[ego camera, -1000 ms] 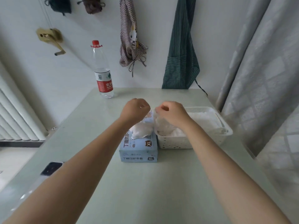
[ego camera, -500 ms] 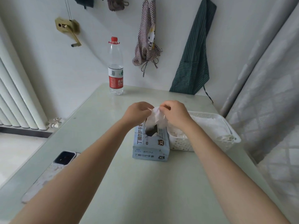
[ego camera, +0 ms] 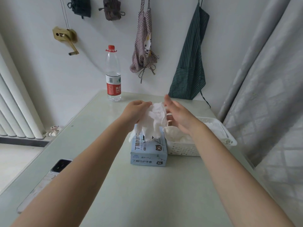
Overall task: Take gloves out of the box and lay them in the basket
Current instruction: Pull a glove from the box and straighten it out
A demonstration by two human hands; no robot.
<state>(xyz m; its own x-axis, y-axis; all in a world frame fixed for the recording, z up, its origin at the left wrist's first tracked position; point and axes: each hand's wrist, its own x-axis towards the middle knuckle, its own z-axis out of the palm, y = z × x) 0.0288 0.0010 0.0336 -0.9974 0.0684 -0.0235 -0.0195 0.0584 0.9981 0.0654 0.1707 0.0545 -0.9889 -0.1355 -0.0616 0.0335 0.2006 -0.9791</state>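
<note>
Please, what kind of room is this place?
Probably a home utility or kitchen corner: aprons hang on the wall, a radiator stands at the left, and a water bottle is on the table.

A single head-worn camera looks forward and down, close above the left hand (ego camera: 136, 112) gripping a crumpled white glove (ego camera: 155, 122).
</note>
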